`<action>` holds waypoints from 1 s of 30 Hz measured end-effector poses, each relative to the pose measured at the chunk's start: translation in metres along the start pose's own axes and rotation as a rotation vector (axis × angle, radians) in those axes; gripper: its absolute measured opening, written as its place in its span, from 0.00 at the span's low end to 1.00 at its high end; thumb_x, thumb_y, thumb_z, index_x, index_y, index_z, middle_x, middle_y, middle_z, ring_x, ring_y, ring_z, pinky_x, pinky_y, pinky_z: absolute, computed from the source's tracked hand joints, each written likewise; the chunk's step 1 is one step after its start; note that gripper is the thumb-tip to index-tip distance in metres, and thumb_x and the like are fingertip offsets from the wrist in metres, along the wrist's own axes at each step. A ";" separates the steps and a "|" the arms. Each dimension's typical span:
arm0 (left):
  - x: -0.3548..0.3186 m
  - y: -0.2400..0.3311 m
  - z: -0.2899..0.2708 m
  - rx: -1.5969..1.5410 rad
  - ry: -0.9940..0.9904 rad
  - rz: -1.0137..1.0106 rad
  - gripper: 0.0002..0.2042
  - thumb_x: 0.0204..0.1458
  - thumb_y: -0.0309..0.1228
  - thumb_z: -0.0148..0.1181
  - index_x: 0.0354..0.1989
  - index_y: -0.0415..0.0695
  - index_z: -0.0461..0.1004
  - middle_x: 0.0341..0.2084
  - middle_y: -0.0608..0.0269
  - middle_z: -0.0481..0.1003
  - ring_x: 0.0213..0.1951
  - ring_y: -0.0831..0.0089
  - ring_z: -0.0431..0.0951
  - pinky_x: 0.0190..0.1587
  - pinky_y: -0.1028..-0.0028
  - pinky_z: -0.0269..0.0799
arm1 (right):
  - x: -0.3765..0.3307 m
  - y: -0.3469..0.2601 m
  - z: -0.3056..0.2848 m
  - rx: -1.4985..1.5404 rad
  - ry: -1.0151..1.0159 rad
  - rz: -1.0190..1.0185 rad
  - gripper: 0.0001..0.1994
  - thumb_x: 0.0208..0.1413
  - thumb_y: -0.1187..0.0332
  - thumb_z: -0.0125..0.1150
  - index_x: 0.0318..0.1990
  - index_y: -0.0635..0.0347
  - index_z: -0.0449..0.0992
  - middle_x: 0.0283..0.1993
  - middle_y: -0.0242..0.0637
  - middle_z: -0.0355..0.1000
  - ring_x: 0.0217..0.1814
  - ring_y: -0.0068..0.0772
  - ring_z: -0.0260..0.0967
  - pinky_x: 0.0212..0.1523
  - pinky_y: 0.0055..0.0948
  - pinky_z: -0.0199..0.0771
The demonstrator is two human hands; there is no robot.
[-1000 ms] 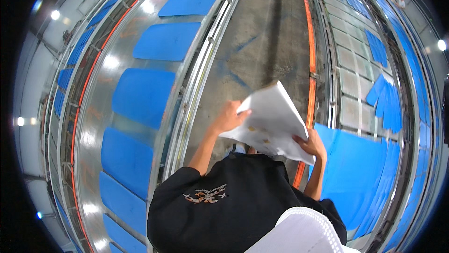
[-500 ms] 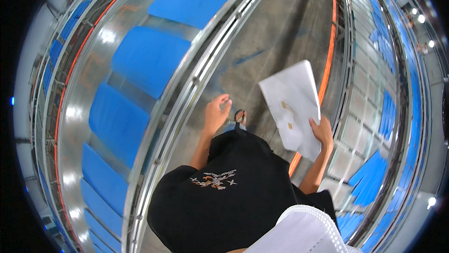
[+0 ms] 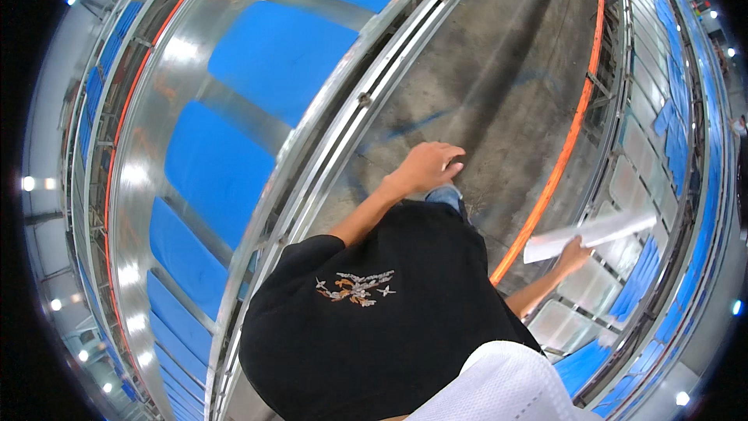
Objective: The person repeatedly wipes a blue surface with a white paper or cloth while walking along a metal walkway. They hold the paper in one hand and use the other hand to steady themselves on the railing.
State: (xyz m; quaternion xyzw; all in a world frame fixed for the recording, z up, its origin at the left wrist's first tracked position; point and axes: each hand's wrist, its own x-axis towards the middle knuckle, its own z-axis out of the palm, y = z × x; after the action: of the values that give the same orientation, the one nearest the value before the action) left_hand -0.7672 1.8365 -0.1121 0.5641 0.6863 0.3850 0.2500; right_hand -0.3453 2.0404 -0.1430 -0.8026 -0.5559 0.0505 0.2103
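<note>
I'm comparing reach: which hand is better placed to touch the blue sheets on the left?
Probably the left hand: it looks empty and is nearer those blue sheets, while the right hand holds white paper.

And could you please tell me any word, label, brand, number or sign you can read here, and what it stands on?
No text can be read here.
Black shirt: embroidered emblem; any lettering in it is too small to read.
White sheet in the right hand: blurred and seen nearly edge-on, nothing readable.
</note>
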 end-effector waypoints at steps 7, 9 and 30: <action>0.167 -0.028 -0.071 0.057 0.087 -0.182 0.17 0.57 0.38 0.56 0.50 0.41 0.76 0.45 0.50 0.78 0.48 0.50 0.77 0.51 0.59 0.71 | 0.084 -0.328 -0.016 0.725 -0.638 -0.435 0.28 0.58 0.67 0.61 0.62 0.75 0.64 0.60 0.51 0.69 0.61 0.40 0.66 0.62 0.34 0.62; 0.213 -0.028 -0.084 -0.048 0.148 -0.337 0.16 0.57 0.37 0.57 0.49 0.41 0.76 0.44 0.50 0.79 0.47 0.50 0.78 0.50 0.60 0.72 | 0.113 -0.412 -0.025 0.738 -0.827 -0.559 0.27 0.58 0.67 0.62 0.61 0.75 0.64 0.59 0.49 0.69 0.60 0.38 0.66 0.62 0.33 0.61; 0.441 -0.325 -0.139 0.299 0.798 -1.209 0.33 0.56 0.41 0.53 0.69 0.39 0.54 0.71 0.41 0.45 0.71 0.41 0.45 0.67 0.38 0.41 | 0.167 -1.053 0.275 0.123 -0.766 -1.448 0.26 0.54 0.62 0.59 0.61 0.56 0.70 0.35 0.54 0.77 0.35 0.53 0.76 0.36 0.45 0.74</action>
State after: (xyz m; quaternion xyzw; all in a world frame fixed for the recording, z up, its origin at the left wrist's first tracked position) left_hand -1.1694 2.2066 -0.2545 -0.0671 0.9611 0.2585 0.0704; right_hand -1.2862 2.5795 0.0473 -0.1593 -0.9656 0.2033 0.0300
